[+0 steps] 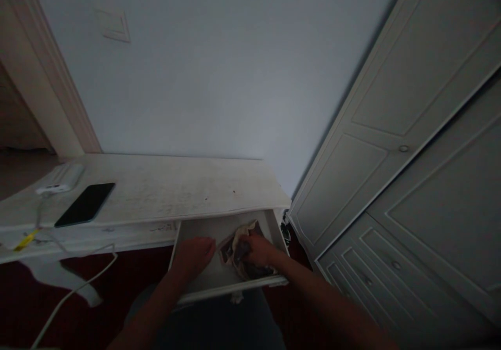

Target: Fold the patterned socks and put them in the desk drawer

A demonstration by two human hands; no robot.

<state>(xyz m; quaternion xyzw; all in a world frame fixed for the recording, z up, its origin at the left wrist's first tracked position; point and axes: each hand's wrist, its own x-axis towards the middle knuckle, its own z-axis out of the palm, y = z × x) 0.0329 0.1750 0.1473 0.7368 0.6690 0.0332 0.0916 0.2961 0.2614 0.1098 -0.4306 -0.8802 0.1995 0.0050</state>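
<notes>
On the tabletop (164, 188) at nine o'clock lie a charger (62, 178) and phone (85, 203). Our left hand (192, 256) rests flat and open, holding nothing, in the open drawer (230, 287). At its three o'clock, our right hand (258, 249) curls closed on the crumpled cloth (238, 245). We judge it best to steady the drawer and lift the cloth gently.

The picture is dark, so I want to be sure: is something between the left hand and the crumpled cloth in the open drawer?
Nothing visible is. The left hand rests in the open drawer just beside the crumpled cloth, with only bare drawer floor between them. The right hand already lies on the cloth from the other side.
</notes>
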